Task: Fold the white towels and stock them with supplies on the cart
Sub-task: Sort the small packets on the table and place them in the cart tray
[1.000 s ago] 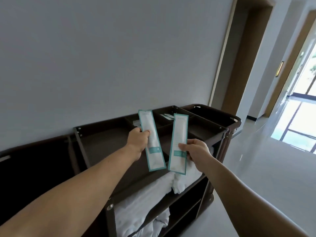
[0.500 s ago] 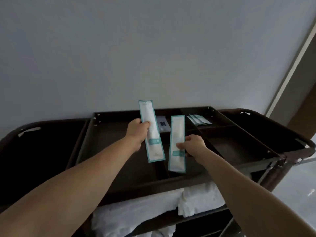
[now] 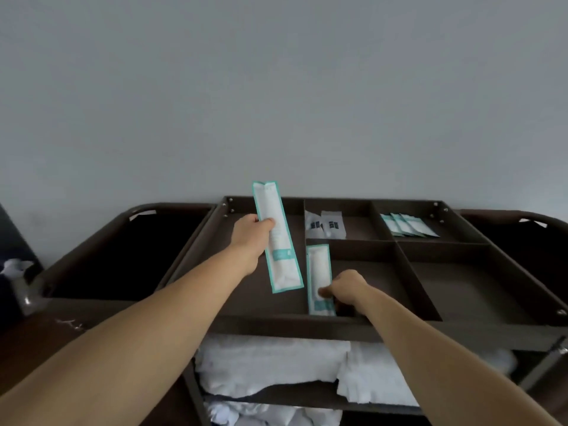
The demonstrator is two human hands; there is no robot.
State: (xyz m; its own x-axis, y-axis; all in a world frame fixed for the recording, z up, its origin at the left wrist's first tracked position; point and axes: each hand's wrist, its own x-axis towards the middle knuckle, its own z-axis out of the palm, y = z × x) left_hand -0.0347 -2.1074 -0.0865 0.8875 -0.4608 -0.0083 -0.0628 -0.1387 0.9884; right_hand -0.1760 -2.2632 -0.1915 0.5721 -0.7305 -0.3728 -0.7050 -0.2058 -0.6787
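We note: upper packet and lower packet white, teal-bordered, each with a teal band; cart dark brown; towels white; wall plain grey; sachets white, black-marked.

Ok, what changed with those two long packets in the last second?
The right hand lowered its packet into the front middle compartment, still pinching it. The left hand still holds the other packet above the cart. Folded towels below stayed put.
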